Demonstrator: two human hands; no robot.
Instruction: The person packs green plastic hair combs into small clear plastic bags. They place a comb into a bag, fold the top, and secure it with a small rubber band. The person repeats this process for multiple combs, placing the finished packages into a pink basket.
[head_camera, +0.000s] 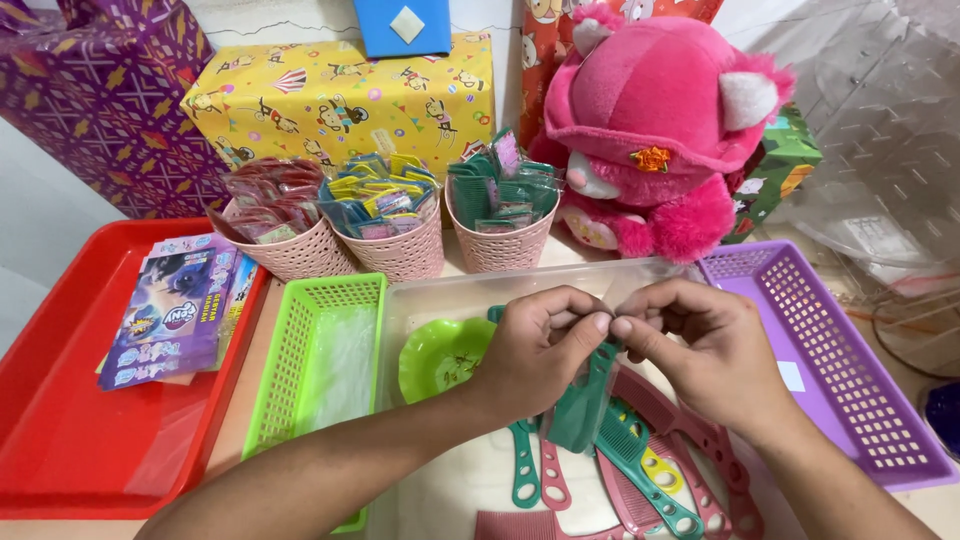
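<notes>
The fingertips of the left hand (540, 345) and the right hand (700, 350) are pinched together at the top edge of a thin clear sleeve in which a teal comb (585, 400) is wrapped; thumbs and forefingers are closed on that edge, and the comb is held hanging between them, above the clear tray (520, 285). Whether the sleeve's mouth is being opened or closed cannot be told, since it is hidden by the fingers. Below the hands, loose combs (640, 470) in teal and pink are seen lying bare in the tray beside a green heart-shaped dish (440, 355), so a good share of the work is judged to be left. Further out, some clear plastic is lying in the green basket (300, 350), and the purple basket (840, 370) holds nothing that can be seen but a small white slip. Behind these, three pink round baskets (400, 255) are filled with small packeted items, which suggests an earlier batch already finished. At the edges are found a red tray (60, 440) with printed packs, a pink plush toy (660, 130) and wrapped gift boxes (340, 95).
</notes>
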